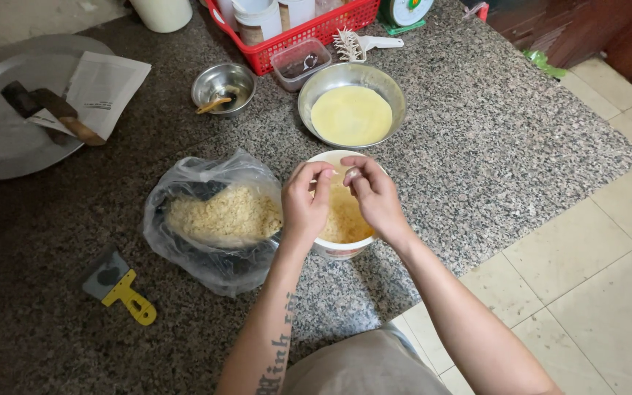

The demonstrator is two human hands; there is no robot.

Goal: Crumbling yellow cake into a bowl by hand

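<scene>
Because our left hand point(307, 197) and right hand point(373, 194) pinch a small pale morsel between fingertips over the round white tub point(339, 249) of yellow crumbly filling, bits could drop onto the speckled granite counter point(477, 146), we judge. Just left, the crinkled clear bag point(206, 219) of coarse crumbs sags open and might spill if nudged. Beyond the tub sits a shiny steel bowl point(389, 88) holding a smooth yellow disc.
</scene>
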